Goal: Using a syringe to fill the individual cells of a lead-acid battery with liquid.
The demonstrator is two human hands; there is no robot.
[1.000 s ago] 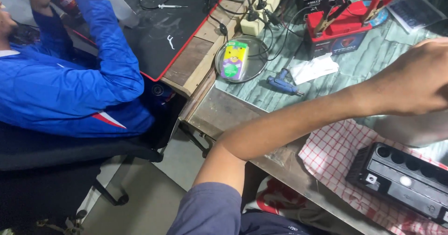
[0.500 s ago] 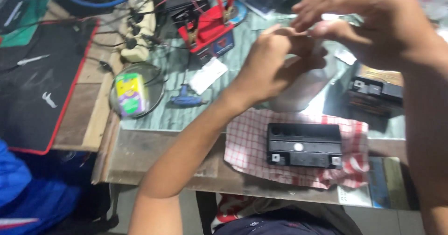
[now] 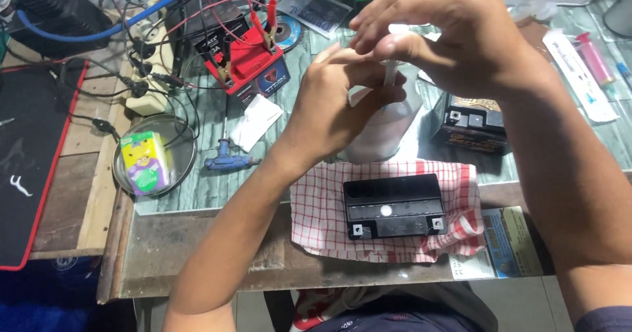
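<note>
My left hand (image 3: 336, 105) and my right hand (image 3: 454, 32) meet above a translucent plastic container (image 3: 385, 131). Both pinch a thin white tube or strip (image 3: 390, 72) at its top, the left from below and the right from above. Just below them a black battery (image 3: 393, 205) lies on a red-and-white checked cloth (image 3: 322, 203) near the bench's front edge. A second dark battery (image 3: 474, 124) stands to the right of the container.
A red battery (image 3: 253, 62) with clamps and tangled cables sits at the back left. A round metal dish (image 3: 125, 167) holds a yellow-green pack (image 3: 146, 163). A blue T-handle tool (image 3: 227, 163) and white paper (image 3: 257, 121) lie nearby. A pink syringe (image 3: 596, 55) lies at the right.
The view has swung right, off the person in blue, to centre on the bench. Both my hands now sit higher and closer together over the container.
</note>
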